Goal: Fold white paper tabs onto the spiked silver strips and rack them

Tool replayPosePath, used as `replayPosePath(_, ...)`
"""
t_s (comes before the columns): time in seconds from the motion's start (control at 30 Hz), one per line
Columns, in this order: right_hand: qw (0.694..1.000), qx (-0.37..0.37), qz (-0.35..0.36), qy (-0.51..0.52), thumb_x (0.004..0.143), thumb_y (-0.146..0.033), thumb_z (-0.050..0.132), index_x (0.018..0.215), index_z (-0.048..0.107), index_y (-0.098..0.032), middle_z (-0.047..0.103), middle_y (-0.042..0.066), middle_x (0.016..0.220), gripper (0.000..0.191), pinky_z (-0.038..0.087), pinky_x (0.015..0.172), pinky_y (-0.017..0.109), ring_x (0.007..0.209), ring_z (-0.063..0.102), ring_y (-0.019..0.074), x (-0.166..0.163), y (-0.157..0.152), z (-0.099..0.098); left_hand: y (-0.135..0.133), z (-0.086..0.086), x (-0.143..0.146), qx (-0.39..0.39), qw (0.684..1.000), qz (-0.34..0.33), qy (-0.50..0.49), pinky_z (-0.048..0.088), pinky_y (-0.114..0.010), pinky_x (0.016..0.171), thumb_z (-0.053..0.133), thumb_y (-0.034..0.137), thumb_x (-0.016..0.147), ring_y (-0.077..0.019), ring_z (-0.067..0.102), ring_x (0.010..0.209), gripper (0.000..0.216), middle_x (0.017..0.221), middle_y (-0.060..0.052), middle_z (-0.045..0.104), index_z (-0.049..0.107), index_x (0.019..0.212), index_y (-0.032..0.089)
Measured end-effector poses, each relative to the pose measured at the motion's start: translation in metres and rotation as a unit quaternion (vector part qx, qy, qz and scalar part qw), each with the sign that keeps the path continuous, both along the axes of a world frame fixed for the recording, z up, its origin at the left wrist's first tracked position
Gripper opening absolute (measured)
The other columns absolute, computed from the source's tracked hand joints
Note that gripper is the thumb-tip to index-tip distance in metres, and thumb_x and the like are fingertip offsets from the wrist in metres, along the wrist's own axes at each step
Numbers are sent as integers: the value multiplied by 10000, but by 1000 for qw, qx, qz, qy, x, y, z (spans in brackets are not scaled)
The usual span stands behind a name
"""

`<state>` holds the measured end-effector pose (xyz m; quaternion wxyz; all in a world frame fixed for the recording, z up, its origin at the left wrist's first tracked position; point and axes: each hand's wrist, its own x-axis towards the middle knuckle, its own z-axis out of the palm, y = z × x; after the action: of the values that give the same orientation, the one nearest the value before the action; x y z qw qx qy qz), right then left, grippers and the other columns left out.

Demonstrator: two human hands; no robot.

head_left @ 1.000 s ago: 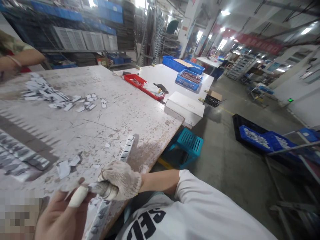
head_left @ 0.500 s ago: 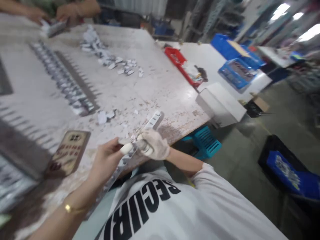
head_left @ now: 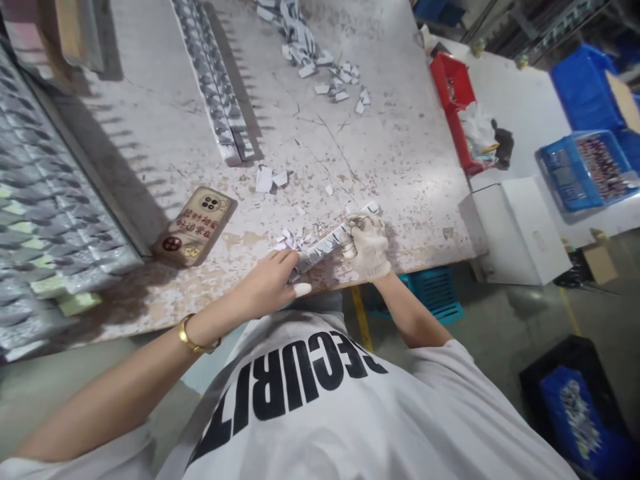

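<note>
A long silvery strip of small packets (head_left: 327, 244) lies across the near edge of the worn white table (head_left: 400, 153). My right hand (head_left: 369, 244), in a knitted white glove, is closed around the strip's far end. My bare left hand (head_left: 273, 283), with white tape on one fingertip, grips the strip's near end at the table edge. A few small cut pieces (head_left: 289, 239) lie just beyond my left hand.
A phone in a brown case (head_left: 196, 225) lies left of my hands. Rows of silvery strips (head_left: 220, 100) and stacked sheets (head_left: 45, 220) cover the left. Loose cut pieces (head_left: 320, 60) lie far off. A red tray (head_left: 453, 100), white box (head_left: 515, 230) and blue crates (head_left: 583, 167) stand right.
The view has tipped down from the room to the table and my hands. Both hands have stayed on the strip, which now lies flatter across the table edge.
</note>
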<state>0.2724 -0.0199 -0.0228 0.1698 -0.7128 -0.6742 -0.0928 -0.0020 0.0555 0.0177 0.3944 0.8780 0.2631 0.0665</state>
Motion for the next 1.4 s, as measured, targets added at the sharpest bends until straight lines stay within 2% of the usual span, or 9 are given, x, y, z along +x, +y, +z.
replayPosePath(0.23, 996, -51, 70, -27, 1027, -293, 538, 1070, 780, -189, 771, 138, 1232, 266, 380, 1291, 587, 1366, 604, 345, 6, 16, 0, 4, -3, -2, -11, 1000, -11, -6, 495, -396, 764, 680, 432, 951, -260, 595, 843, 249, 948, -80, 632, 550, 924, 221)
replayPosePath(0.4, 992, -70, 102, 2, 1012, -284, 531, 1044, 773, -192, 749, 143, 1294, 261, 358, 1315, 603, 1438, 563, 351, 11, 24, -11, 9, 1, -1, -17, 999, -24, 20, 471, -377, 736, 656, 419, 961, -246, 590, 812, 229, 956, -82, 638, 568, 959, 207)
replayPosePath(0.67, 992, 66, 99, 50, 1028, -283, 507, 944, 700, -218, 762, 154, 1216, 220, 549, 1166, 519, 1293, 691, 304, 9, 15, -35, 15, 2, 0, 9, 997, -39, 64, 446, -363, 705, 674, 393, 942, -247, 609, 793, 220, 961, -87, 672, 605, 1019, 199)
replayPosePath(0.93, 983, 97, 149, 43, 984, -233, 549, 930, 673, -229, 772, 125, 1173, 135, 514, 1207, 546, 1256, 708, 305, 8, 19, -31, 22, 6, 5, -19, 992, -76, 104, 468, -360, 733, 622, 355, 942, -255, 630, 842, 232, 1011, -112, 683, 596, 1090, 178)
replayPosePath(1.07, 986, 50, 152, 39, 1006, -314, 566, 866, 651, -237, 769, 127, 1194, 181, 502, 1204, 573, 1286, 686, 329, 14, 18, -22, 27, 14, 3, -56, 990, -81, 102, 475, -350, 723, 621, 424, 951, -246, 653, 831, 272, 1010, -115, 713, 620, 1070, 179)
replayPosePath(1.13, 985, 9, 160, 68, 1003, -363, 568, 875, 670, -236, 760, 131, 1246, 207, 487, 1209, 597, 1298, 673, 346, 21, 17, -18, 37, 18, 5, -86, 990, -48, 100, 498, -354, 738, 595, 458, 979, -253, 682, 856, 319, 1043, -114, 745, 643, 1132, 182)
replayPosePath(1.23, 977, -29, 133, 164, 984, -418, 571, 932, 710, -242, 761, 127, 1236, 231, 546, 1136, 557, 1231, 697, 337, 32, 17, -18, 65, 15, 18, -39, 987, 122, 97, 539, -402, 760, 569, 343, 998, -301, 705, 930, 351, 1159, -172, 748, 640, 1288, 161)
replayPosePath(1.3, 970, -33, 94, 221, 970, -447, 575, 965, 721, -243, 772, 127, 1174, 251, 591, 1055, 512, 1152, 723, 325, 39, 19, -20, 91, 3, 30, 47, 968, 235, 79, 552, -449, 816, 586, 209, 962, -357, 686, 1075, 417, 1310, -247, 687, 610, 1368, 118)
replayPosePath(1.4, 965, -19, 55, 256, 979, -468, 551, 1045, 720, -234, 777, 141, 1154, 296, 612, 983, 502, 1080, 745, 323, 49, 20, -21, 128, -25, 46, 119, 939, 307, 94, 526, -483, 929, 638, 115, 893, -398, 630, 1211, 441, 1342, -260, 655, 604, 1333, 100)
